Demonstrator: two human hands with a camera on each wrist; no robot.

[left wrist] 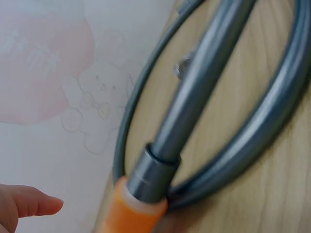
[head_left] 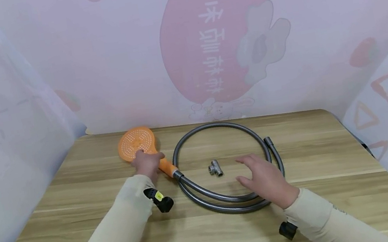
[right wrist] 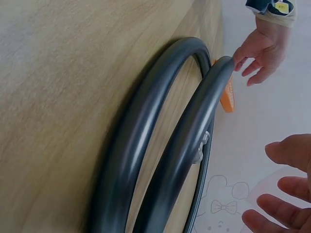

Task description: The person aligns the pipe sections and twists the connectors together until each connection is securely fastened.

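An orange shower head lies face up at the back left, its handle joined to a grey shower hose that lies in loops. My left hand hovers over the handle near the head, covering part of it in the head view. The left wrist view has its thumb stretched out, apart from the handle. Over the right side of the loops is my right hand, thumb and fingers spread, holding nothing. A small metal tee fitting sits inside the loop, left of that hand.
The hose's free end, a grey connector, points to the back at the right of the loops. Everything lies on a wooden table. A printed curtain rises behind the table's back edge, and cloth walls stand at both sides.
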